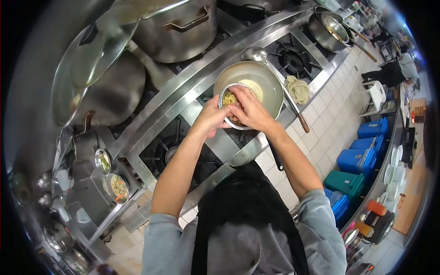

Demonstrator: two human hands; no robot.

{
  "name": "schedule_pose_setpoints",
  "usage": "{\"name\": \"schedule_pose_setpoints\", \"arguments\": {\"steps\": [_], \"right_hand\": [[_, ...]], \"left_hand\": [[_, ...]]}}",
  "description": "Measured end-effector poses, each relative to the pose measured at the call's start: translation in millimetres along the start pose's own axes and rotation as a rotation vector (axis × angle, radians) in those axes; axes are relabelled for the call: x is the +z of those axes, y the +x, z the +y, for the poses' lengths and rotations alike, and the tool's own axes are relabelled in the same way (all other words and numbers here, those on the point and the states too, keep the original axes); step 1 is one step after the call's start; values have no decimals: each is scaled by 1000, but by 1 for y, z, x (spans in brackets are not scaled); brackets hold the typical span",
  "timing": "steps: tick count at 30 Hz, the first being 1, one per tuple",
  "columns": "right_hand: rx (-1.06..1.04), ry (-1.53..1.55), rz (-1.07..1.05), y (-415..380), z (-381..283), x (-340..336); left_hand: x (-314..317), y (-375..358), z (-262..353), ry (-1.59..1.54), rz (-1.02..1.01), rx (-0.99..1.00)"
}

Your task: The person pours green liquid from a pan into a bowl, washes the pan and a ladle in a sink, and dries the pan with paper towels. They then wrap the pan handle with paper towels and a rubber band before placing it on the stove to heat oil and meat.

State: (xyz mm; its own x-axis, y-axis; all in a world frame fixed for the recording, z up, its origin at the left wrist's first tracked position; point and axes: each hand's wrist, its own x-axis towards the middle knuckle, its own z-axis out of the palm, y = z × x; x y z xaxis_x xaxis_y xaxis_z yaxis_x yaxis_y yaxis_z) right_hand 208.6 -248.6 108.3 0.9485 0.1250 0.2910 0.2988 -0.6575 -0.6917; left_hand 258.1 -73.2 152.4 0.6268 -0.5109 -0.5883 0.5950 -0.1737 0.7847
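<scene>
My left hand [211,115] is closed on the side of a small round metal bowl [221,97]. Inside it lies yellowish, stringy-looking food [230,99] with some browner pieces. My right hand [250,110] reaches over the bowl, its fingers curled down into the food; the fingertips are partly hidden. The bowl is held above the near left part of a wide pan [273,87], which has a pale creamy patch [253,87] on its bottom. A black handle [276,153] points towards me below my right forearm.
A ladle [255,54] with a wooden-ended handle lies right of the pan, beside a folded cloth [297,89]. Large pots [178,39] stand behind. Open burners [170,153] flank the pan. Bowls of cut food [118,188] are at left. Lidded bins [355,160] and a person [405,66] are at right.
</scene>
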Motion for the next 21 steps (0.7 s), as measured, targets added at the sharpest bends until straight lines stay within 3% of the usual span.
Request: {"name": "schedule_pose_setpoints", "arguments": {"steps": [6, 10, 12, 16, 18, 21], "right_hand": [[7, 10, 47, 18, 30, 18], [-7, -68, 87, 25, 47, 27], [4, -91, 66, 26, 57, 31], [-63, -243, -105, 19, 78, 31], [-54, -320, -176, 15, 81, 23], [-84, -309, -214, 6, 79, -1]], "left_hand": [[0, 47, 10, 42, 57, -1], [3, 65, 15, 293, 109, 72], [1, 78, 10, 654, 212, 551], [0, 81, 19, 838, 159, 459], [-3, 86, 11, 1001, 323, 889], [-8, 66, 18, 1004, 356, 888]]}}
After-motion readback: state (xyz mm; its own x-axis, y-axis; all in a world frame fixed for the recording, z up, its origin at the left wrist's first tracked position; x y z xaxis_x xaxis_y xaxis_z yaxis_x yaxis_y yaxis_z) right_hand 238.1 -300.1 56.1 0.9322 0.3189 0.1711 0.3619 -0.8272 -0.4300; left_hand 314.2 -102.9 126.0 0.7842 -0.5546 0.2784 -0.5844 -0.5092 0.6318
